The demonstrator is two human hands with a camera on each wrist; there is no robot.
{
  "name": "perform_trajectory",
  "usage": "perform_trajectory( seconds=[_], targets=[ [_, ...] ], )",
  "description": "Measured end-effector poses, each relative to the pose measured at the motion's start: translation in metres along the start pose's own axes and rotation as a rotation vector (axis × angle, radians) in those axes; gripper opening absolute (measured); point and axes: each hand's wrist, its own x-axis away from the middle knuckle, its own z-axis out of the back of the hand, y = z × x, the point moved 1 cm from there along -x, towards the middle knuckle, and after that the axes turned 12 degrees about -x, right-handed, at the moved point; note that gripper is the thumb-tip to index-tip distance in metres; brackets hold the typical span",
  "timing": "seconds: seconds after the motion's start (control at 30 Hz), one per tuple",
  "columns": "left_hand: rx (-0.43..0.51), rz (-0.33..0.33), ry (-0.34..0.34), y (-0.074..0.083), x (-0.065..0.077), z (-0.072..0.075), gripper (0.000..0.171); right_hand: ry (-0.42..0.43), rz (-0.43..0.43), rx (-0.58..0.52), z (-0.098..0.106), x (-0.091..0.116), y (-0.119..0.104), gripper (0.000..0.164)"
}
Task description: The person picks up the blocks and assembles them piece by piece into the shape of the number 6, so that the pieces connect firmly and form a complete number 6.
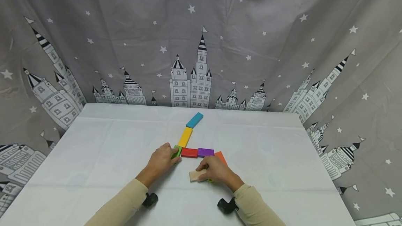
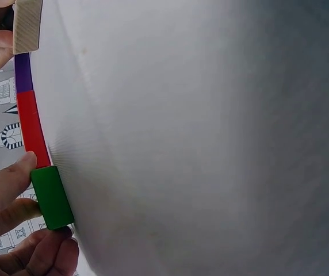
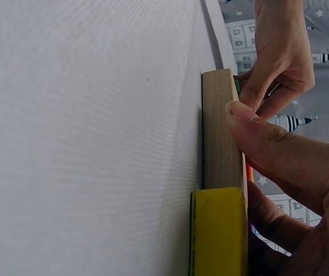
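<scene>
My left hand (image 1: 161,159) pinches a green wooden block (image 1: 176,152) between thumb and fingers, at the left end of a red block (image 1: 190,153). A purple block (image 1: 205,152) continues the row rightward to an orange block (image 1: 221,157), partly covered by my right hand (image 1: 219,170). That hand holds a plain wood block (image 1: 195,175) by its long sides, low on the white table. Against its near end in the right wrist view is a yellow block (image 3: 217,230), mostly hidden under the hand in the head view.
From the green block a deeper yellow block (image 1: 185,137) and a blue block (image 1: 194,120) run toward the back of the white-covered table (image 1: 267,138). A grey curtain (image 1: 232,9) with castles and stars hangs behind. Black wrist devices (image 1: 150,200) sit by both sleeves.
</scene>
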Motion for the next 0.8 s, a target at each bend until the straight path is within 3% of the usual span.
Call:
perform_trajectory(
  seconds=[0.27,0.5,0.6,0.8],
  targets=[
    [-0.024,-0.010,-0.046,-0.002,0.001,0.002,0.057,0.000,-0.022,-0.010,-0.001,0.001,0.002,0.023],
    [0.025,-0.057,-0.081,-0.018,-0.004,0.010,0.061,-0.007,-0.035,-0.011,-0.002,0.002,0.001,0.024],
    [0.022,-0.130,-0.095,-0.025,-0.012,0.015,0.062,-0.006,-0.029,-0.009,-0.001,0.002,0.000,0.024],
    [-0.023,-0.339,-0.128,-0.031,-0.030,0.026,0.062,-0.008,-0.026,0.010,-0.001,0.003,0.001,0.024]
  ],
)
